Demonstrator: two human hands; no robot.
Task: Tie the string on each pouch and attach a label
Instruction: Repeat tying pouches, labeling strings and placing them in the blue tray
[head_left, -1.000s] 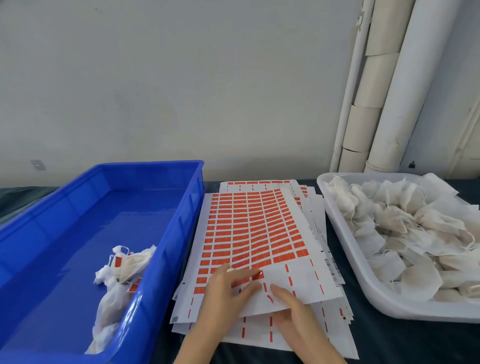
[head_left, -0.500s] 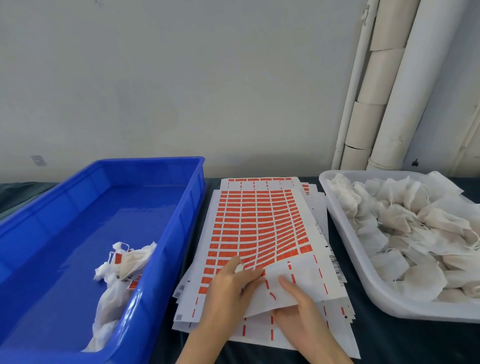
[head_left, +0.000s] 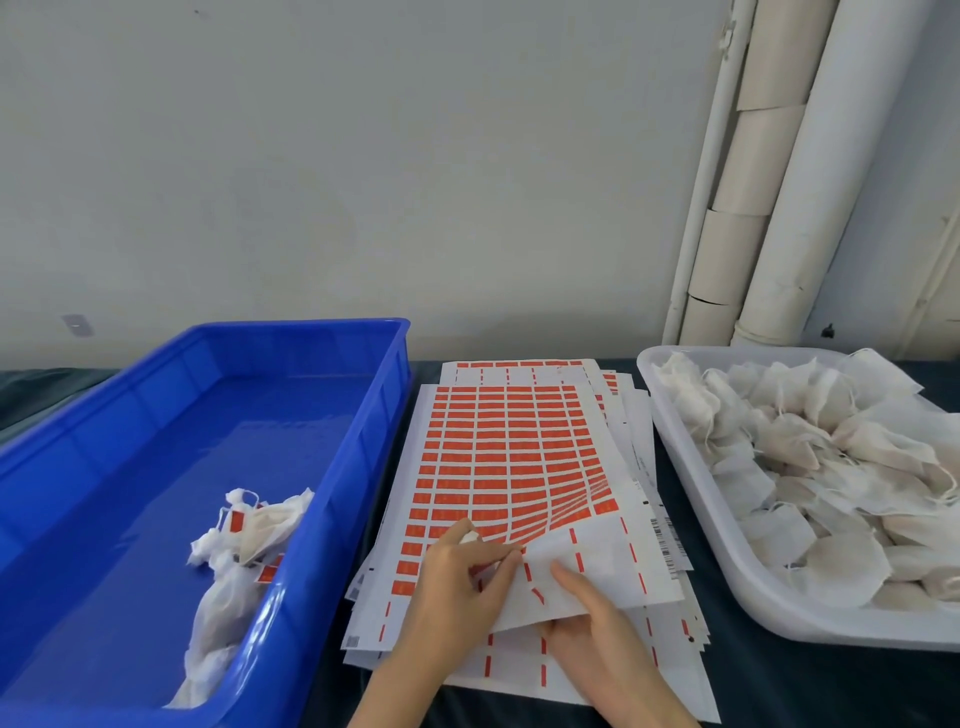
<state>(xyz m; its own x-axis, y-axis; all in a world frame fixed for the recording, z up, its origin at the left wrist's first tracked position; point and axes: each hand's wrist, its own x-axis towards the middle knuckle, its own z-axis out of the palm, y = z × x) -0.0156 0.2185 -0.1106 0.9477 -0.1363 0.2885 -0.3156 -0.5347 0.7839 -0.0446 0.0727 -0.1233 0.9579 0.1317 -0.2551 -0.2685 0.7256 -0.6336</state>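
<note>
A stack of white sheets with rows of orange-red labels (head_left: 509, 457) lies on the dark table between two trays. The top sheet's near edge is lifted and curled. My left hand (head_left: 457, 582) pinches at a label near that lifted edge, thumb and fingers curled. My right hand (head_left: 597, 618) holds the curled edge of the sheet, index finger on top and the other fingers under it. Several white untied pouches (head_left: 810, 467) fill the white tray on the right. A few pouches with labels (head_left: 249, 535) lie in the blue tray.
The blue tray (head_left: 363, 415) stands at the left, its floor mostly bare. The white tray (head_left: 691, 499) stands at the right. A grey wall and white pipes (head_left: 769, 182) rise behind the table.
The near edge of the top sheet has been lifted and curled further. Both hands stay at that edge, and the left fingers have closed on it.
</note>
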